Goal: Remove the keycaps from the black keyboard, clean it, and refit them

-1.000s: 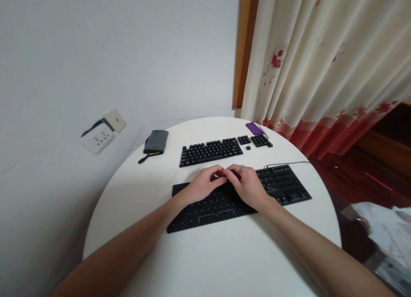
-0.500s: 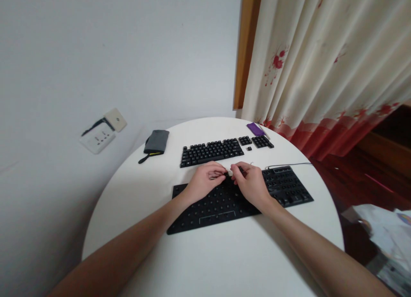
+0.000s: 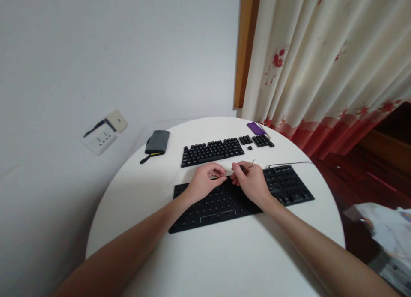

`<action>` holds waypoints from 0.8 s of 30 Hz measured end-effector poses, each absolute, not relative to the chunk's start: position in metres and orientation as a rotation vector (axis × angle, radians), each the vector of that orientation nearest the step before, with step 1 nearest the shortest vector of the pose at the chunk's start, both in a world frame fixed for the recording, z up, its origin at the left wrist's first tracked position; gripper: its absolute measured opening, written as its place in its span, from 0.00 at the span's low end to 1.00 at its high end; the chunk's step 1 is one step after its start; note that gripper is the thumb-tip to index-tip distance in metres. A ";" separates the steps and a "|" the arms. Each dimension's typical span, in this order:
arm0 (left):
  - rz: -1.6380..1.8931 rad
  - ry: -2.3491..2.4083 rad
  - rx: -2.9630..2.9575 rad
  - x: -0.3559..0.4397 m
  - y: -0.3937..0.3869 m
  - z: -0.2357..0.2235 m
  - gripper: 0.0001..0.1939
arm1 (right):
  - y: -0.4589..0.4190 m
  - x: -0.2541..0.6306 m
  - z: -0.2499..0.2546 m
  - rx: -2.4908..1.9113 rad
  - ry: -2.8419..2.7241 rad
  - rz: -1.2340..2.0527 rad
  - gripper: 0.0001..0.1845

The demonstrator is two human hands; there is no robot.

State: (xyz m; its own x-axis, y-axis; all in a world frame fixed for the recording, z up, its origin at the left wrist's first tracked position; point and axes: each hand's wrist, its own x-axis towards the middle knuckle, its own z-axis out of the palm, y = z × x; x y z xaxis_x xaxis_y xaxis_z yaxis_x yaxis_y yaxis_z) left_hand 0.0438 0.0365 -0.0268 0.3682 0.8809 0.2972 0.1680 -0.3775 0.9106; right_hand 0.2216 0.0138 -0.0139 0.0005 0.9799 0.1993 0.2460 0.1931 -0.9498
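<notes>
A black keyboard [image 3: 215, 207] lies tilted on the round white table [image 3: 144, 172], with its left and middle part stripped to bare switch stems and keycaps still on the right block. Over its back edge, my left hand [image 3: 208, 179] has its thumb and fingers curled together in a pinch; what is between them is too small to make out. Close beside it, my right hand [image 3: 250, 179] is closed around what looks like a wire keycap puller [image 3: 253, 161], whose thin wire end sticks out behind the fingers. Its grip hides the rest.
Behind the keyboard lie removed black keycaps in rows [image 3: 213, 152], a small cluster [image 3: 245, 140], a number block [image 3: 263, 141] and one loose keycap [image 3: 249, 148]. A grey pouch [image 3: 158, 142] is at the left, a purple item [image 3: 256, 128] at the back. A cable [image 3: 289, 163] runs off right.
My right hand has turned slightly, so more of the wire end shows behind it. The dark bit seen between the fingertips before is no longer distinct. The keyboard stays in place.
</notes>
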 end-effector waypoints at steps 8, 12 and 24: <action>1.102 1.015 1.648 0.043 0.041 -0.030 0.07 | 0.031 0.250 -0.004 -1.224 -1.313 0.638 0.23; 1.067 1.025 1.675 0.043 0.040 -0.030 0.06 | 0.039 0.268 0.003 -1.228 -1.535 0.635 0.19; 0.980 1.032 1.746 0.044 0.037 -0.025 0.06 | 0.028 0.265 -0.004 -1.347 -2.162 0.703 0.03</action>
